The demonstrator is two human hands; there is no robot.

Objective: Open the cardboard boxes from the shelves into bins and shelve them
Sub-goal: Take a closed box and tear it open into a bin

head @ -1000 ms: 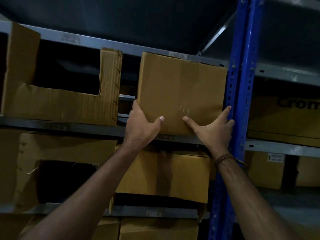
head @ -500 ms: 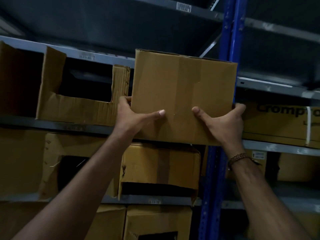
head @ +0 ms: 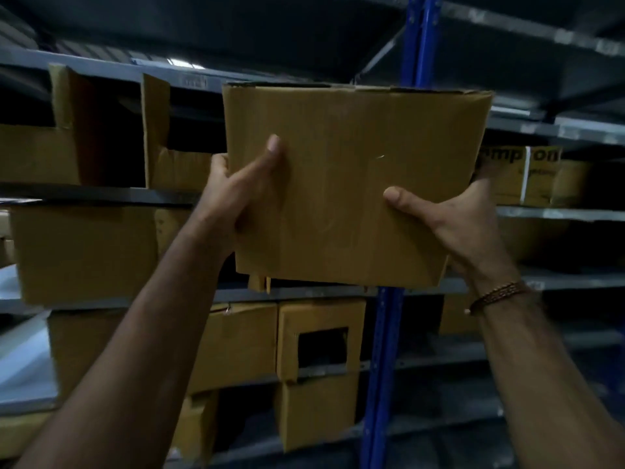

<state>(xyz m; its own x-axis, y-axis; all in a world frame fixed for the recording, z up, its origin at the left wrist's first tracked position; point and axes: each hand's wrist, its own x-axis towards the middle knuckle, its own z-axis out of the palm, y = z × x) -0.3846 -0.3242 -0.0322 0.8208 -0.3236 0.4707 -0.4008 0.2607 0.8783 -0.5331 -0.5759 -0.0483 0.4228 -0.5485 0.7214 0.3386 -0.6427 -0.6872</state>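
Now a closed cardboard box [head: 351,184] is held up in the air by both hands, in front of a dim metal shelving rack [head: 111,194]. Half a second ago its bottom edge was still down at the shelf lip; it has since come off the shelf toward the person, and it looks larger and nearer to the camera. The left hand [head: 236,194] grips the box's left edge, thumb pressed flat on the front face, fingers wrapped behind. The right hand [head: 463,218] clamps the lower right corner, thumb across the front, fingers behind; a beaded bracelet [head: 497,296] sits on that wrist. The blue upright post [head: 382,367], earlier showing to the right of the box, is now partly hidden behind it. Cut-open cardboard bins [head: 162,160] stand on the shelf to the left, and more bins with window openings [head: 321,340] sit on the lower shelves.
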